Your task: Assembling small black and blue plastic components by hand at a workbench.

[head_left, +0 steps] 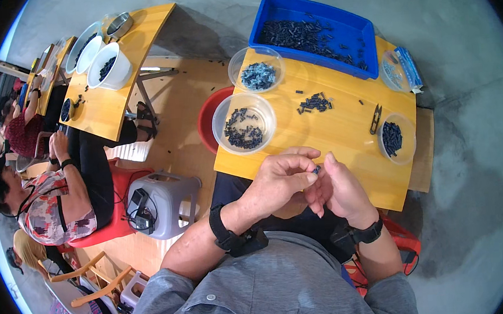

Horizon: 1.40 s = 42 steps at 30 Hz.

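Head view shows both hands meeting just above the near edge of a small wooden table [345, 131], pinching one small dark part [316, 169] between them. The left hand [280, 181] curls its thumb and forefinger tight on the part from the left, while the right hand [341, 190] closes its fingertips on the same piece from the right, so the two grips touch around it. Each wrist carries a black band. Just beyond the hands, on the table's left side, sits a clear round tub [244, 123] holding loose dark pieces, and behind it a second clear tub [256, 67] with bluish-grey pieces. A small heap of dark parts [315, 103] lies on the bare wood near the middle. At the far edge stands a blue tray [352, 27] scattered with many more dark pieces. To the right, a pair of black snips [375, 119] lies beside another clear tub [396, 138] of dark parts. On the left, other people sit at a second wooden table [106, 107] bearing white tubs.
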Available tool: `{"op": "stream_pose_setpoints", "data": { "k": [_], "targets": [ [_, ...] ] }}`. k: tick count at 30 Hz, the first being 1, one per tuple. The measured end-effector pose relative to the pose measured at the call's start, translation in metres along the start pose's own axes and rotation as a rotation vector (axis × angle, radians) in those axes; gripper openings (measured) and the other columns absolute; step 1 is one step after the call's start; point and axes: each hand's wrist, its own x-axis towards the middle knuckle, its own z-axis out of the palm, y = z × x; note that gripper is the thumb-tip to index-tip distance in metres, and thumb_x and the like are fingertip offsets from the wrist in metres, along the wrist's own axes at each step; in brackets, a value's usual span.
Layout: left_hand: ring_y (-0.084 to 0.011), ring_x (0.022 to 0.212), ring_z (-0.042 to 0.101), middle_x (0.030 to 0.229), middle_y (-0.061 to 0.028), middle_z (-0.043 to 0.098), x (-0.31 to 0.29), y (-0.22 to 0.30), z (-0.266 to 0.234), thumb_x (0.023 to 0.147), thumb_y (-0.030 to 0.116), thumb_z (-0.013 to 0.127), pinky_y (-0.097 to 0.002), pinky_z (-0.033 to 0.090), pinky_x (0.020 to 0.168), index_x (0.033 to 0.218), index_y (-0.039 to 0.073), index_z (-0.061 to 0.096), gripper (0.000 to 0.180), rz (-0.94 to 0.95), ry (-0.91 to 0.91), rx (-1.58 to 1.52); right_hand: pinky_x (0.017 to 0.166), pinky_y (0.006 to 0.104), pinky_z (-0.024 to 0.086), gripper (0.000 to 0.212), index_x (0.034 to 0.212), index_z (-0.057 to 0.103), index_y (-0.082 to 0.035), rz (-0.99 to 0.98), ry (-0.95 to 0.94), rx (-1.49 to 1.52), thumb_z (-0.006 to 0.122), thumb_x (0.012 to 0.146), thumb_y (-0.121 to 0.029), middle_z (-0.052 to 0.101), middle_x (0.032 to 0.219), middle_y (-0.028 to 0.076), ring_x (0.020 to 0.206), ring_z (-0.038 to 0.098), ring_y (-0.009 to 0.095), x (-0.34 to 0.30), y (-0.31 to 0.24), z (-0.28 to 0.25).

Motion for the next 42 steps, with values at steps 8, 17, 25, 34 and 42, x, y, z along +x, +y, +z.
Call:
{"op": "stream_pose_setpoints", "data": {
  "k": [8,17,25,34,42],
  "targets": [
    [-0.0128,0.100,0.058,0.127,-0.0097,0.055,0.002,0.000,-0.005,0.086,-0.003,0.059,-0.0271,0.049,0.082,0.093,-0.002,0.065,0.010,0.041,-0.134,-0.013,0.032,0.0240,0.040,0.061,0.077,0.052,-0.004,0.132,-0.214,0.220,0.034,0.094,-0.060,0.047,0.051,0.004,0.036,0.045,0.012,0.002,0.002,0.003],
    [-0.0192,0.114,0.052,0.123,-0.0158,0.056,0.003,-0.003,-0.007,0.082,-0.003,0.061,-0.0303,0.041,0.094,0.088,-0.002,0.065,0.007,0.007,-0.212,-0.045,0.035,0.0300,0.038,0.071,0.062,0.047,-0.006,0.261,-0.483,0.434,0.027,0.090,-0.068,0.042,0.050,0.005,0.038,0.043,0.018,0.001,0.022,-0.009],
    [-0.0182,0.113,0.053,0.128,-0.0117,0.054,0.004,-0.005,-0.009,0.082,-0.007,0.058,-0.0309,0.041,0.097,0.097,-0.001,0.069,0.019,-0.071,-0.246,-0.025,0.035,0.0323,0.039,0.058,0.055,0.034,-0.013,0.270,-0.201,0.271,0.027,0.094,-0.055,0.032,0.041,0.001,0.031,0.037,0.016,-0.002,0.016,0.012],
    [-0.0164,0.102,0.059,0.120,-0.0106,0.059,0.007,0.003,-0.011,0.085,-0.006,0.057,-0.0301,0.049,0.088,0.100,-0.002,0.066,0.018,-0.369,-0.201,-0.112,0.039,0.0372,0.045,0.046,0.062,0.038,-0.012,0.179,-0.115,0.562,0.036,0.095,-0.043,0.027,0.041,-0.001,0.031,0.033,0.015,0.001,0.033,0.024],
    [-0.0204,0.099,0.061,0.115,-0.0088,0.060,0.019,-0.031,0.005,0.086,0.001,0.060,-0.0334,0.051,0.087,0.128,0.001,0.049,0.043,-0.210,-0.252,-0.275,0.044,0.0282,0.041,0.046,0.067,0.052,-0.006,-0.196,0.360,-0.255,0.040,0.097,-0.039,0.044,0.052,0.000,0.043,0.043,0.011,-0.022,0.004,-0.034]
  ]
}}
